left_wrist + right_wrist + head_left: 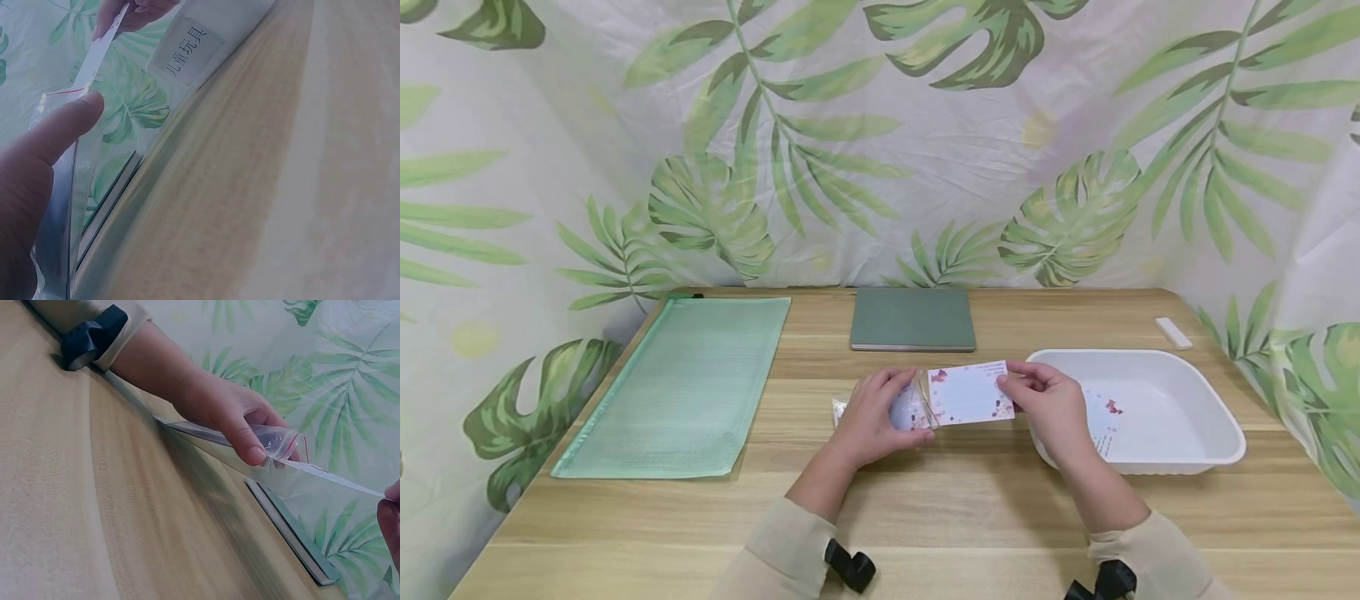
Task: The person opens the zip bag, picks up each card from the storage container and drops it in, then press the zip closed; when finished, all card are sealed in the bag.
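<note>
My left hand (868, 421) grips a clear zip bag (281, 439) with a red line along its mouth, thumb on the near side. From the bag's mouth extends a white card (968, 398) with small reddish prints at its corners. My right hand (1054, 412) pinches the card's far right end between thumb and fingers. In the right wrist view the card slopes from the bag to the right fingertips (392, 490). Hand and bag are above the table. How far the card reaches inside the bag is hidden behind the left fingers.
A white plastic basin (1150, 356) stands at the right, with a printed card or sheet (1105, 421) inside and a label (187, 53) on its side. A green mesh zip pouch (685, 392) lies left, a dark green notebook (913, 319) at the back, a small white block (1173, 332) back right.
</note>
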A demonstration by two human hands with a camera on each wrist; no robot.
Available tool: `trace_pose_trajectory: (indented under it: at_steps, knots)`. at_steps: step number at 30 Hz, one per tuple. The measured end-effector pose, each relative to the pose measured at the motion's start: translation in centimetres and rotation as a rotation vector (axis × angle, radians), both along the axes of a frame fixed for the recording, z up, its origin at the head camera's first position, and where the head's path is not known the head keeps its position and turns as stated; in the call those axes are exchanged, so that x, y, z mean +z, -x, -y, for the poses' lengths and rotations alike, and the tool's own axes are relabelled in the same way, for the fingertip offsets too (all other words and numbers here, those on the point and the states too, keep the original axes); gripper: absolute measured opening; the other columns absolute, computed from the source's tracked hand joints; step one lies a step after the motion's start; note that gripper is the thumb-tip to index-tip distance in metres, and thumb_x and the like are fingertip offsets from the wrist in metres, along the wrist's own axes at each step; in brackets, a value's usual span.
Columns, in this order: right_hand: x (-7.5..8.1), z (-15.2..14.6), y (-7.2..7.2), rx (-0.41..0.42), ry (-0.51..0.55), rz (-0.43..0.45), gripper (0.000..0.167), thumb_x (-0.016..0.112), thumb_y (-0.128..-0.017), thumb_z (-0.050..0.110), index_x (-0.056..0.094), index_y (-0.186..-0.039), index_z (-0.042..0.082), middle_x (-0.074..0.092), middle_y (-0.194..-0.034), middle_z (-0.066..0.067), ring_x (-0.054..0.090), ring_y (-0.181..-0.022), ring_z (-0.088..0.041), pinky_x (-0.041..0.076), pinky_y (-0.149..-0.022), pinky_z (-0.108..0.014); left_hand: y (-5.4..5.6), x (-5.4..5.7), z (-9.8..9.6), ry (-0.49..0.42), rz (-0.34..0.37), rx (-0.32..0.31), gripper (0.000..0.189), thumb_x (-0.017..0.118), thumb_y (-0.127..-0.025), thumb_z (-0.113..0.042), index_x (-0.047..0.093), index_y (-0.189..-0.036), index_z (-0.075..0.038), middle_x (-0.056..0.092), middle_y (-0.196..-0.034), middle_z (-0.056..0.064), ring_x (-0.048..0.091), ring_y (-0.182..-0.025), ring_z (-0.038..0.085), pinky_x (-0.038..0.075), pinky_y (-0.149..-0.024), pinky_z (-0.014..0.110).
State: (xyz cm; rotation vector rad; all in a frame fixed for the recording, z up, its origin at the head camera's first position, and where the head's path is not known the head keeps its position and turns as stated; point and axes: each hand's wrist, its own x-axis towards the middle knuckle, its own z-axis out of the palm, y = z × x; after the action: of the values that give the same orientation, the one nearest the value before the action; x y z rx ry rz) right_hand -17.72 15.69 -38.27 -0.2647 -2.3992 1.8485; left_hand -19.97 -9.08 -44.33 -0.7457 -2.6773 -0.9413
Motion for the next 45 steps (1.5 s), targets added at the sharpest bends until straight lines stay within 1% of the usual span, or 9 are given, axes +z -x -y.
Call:
trace_pose_trajectory:
  at_steps: [5, 9, 13, 17, 22, 28, 35, 41, 45]
  knots:
    - [0.1, 0.1, 0.1, 0.018, 0.013, 0.027, 0.037, 0.071, -0.087, 0.011, 0.065, -0.119, -0.006, 0.067, -0.073, 0.011, 0.061, -0.064, 0.001, 0.054, -0.063, -0.017, 0.0, 0.0, 0.0, 0.006, -0.009, 0.005, 0.091, 0.084, -0.067, -0.049, 0.051, -0.142, -0.009, 0.057, -0.129, 0.011, 0.052, -0.119, 0.03, 0.04, -0.103, 0.047]
    - [0.1, 0.1, 0.3, 0.038, 0.016, 0.06, 0.04, 0.071, -0.088, 0.012, 0.064, -0.122, -0.006, 0.068, -0.076, 0.011, 0.061, -0.066, 0.001, 0.053, -0.062, -0.017, 0.0, 0.0, 0.0, -0.001, -0.001, -0.014, 0.091, 0.085, -0.067, -0.048, 0.051, -0.142, -0.008, 0.056, -0.129, 0.011, 0.052, -0.118, 0.029, 0.04, -0.103, 0.047]
    - [0.1, 0.1, 0.5, 0.08, 0.024, 0.073, 0.042, 0.071, -0.088, 0.013, 0.062, -0.124, -0.006, 0.068, -0.078, 0.011, 0.061, -0.067, 0.001, 0.052, -0.063, -0.017, 0.0, 0.0, 0.0, 0.012, -0.007, -0.033, 0.091, 0.084, -0.067, -0.048, 0.05, -0.142, -0.009, 0.056, -0.129, 0.01, 0.052, -0.119, 0.026, 0.04, -0.102, 0.046]
    - [0.2, 0.0, 0.8, 0.119, 0.032, 0.077, 0.041, 0.069, -0.089, 0.013, 0.062, -0.124, -0.006, 0.068, -0.078, 0.011, 0.061, -0.07, 0.0, 0.053, -0.065, -0.018, 0.0, -0.2, 0.0, 0.017, -0.02, -0.045, 0.092, 0.085, -0.067, -0.048, 0.05, -0.142, -0.008, 0.056, -0.129, 0.009, 0.052, -0.118, 0.025, 0.04, -0.101, 0.045]
    - [0.2, -0.2, 1.4, 0.13, 0.032, 0.086, 0.04, 0.068, -0.09, 0.013, 0.061, -0.124, -0.007, 0.067, -0.077, 0.014, 0.061, -0.071, 0.001, 0.052, -0.066, -0.018, 0.0, -0.2, 0.0, 0.013, -0.024, -0.056, 0.093, 0.084, -0.067, -0.049, 0.05, -0.143, -0.008, 0.056, -0.129, 0.01, 0.052, -0.117, 0.025, 0.041, -0.099, 0.044]
    - [-0.1, 0.1, 1.7, 0.145, 0.068, 0.103, 0.04, 0.068, -0.09, 0.011, 0.061, -0.124, -0.009, 0.067, -0.076, 0.014, 0.061, -0.07, 0.001, 0.053, -0.066, -0.018, 0.0, -0.3, 0.0, 0.009, -0.036, -0.06, 0.092, 0.084, -0.066, -0.049, 0.051, -0.142, -0.008, 0.057, -0.129, 0.01, 0.052, -0.117, 0.025, 0.041, -0.099, 0.044]
    - [-0.8, 1.5, 1.6, 0.184, 0.056, 0.07, 0.038, 0.067, -0.089, 0.008, 0.062, -0.122, -0.01, 0.067, -0.077, 0.008, 0.062, -0.067, -0.001, 0.054, -0.064, -0.018, 0.0, -0.2, 0.0, 0.003, -0.034, -0.059, 0.09, 0.084, -0.067, -0.048, 0.052, -0.141, -0.007, 0.057, -0.128, 0.01, 0.052, -0.117, 0.025, 0.042, -0.099, 0.045]
    - [-1.0, 1.8, 1.2, 0.286, 0.009, 0.054, 0.04, 0.062, -0.092, 0.007, 0.058, -0.13, -0.007, 0.067, -0.081, 0.002, 0.058, -0.066, -0.003, 0.053, -0.063, -0.02, 0.1, -0.2, 0.0, 0.008, -0.029, -0.04, 0.089, 0.084, -0.068, -0.049, 0.052, -0.141, -0.008, 0.057, -0.128, 0.01, 0.053, -0.116, 0.026, 0.042, -0.098, 0.045]
    - [-1.2, 1.3, 1.0, 0.334, -0.008, 0.03, 0.04, 0.064, -0.09, 0.005, 0.06, -0.128, -0.007, 0.069, -0.084, -0.003, 0.059, -0.067, -0.005, 0.054, -0.064, -0.022, 0.1, -0.2, 0.0, 0.007, -0.022, -0.028, 0.088, 0.084, -0.068, -0.048, 0.052, -0.141, -0.009, 0.058, -0.128, 0.01, 0.053, -0.115, 0.026, 0.042, -0.098, 0.045]
